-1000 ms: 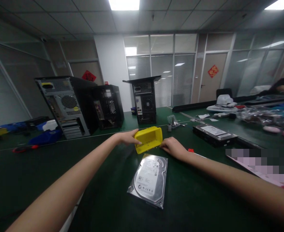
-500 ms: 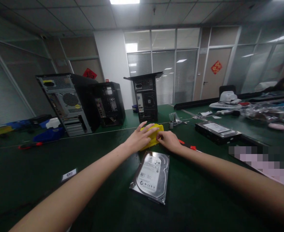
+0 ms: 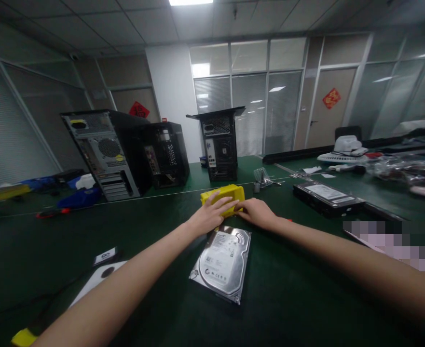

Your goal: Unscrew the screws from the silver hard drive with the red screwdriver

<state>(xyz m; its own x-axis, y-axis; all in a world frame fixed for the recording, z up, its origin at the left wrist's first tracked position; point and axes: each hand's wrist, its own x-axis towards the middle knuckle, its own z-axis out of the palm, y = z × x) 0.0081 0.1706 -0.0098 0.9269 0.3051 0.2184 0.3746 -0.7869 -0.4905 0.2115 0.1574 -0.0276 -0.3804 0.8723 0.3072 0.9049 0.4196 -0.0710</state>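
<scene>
A small yellow plastic bin (image 3: 238, 192) stands on the green table just beyond a hard disk drive. Over its near left side lies my left hand (image 3: 209, 216), gripping it with fingers spread across the front. My right hand (image 3: 258, 213) is at the bin's right front corner, its thumb and fingers pinched together. Whatever is between those fingertips is hidden. The silver hard disk drive (image 3: 221, 264) lies flat, label up, below my hands and apart from the right one. My left fingers hide part of the bin's inside.
Computer cases stand behind: a large one (image 3: 113, 154), a smaller black one (image 3: 167, 154) and another (image 3: 221, 144) past the bin. Another drive (image 3: 326, 196) lies at right, near clear plastic bags (image 3: 407, 168). At left are a blue bin (image 3: 78, 197) and a numbered tag (image 3: 105, 255).
My left hand has slid down and left on the yellow bin, showing more of its far rim. My right fingers have shifted slightly lower at its corner. The view has turned slightly.
</scene>
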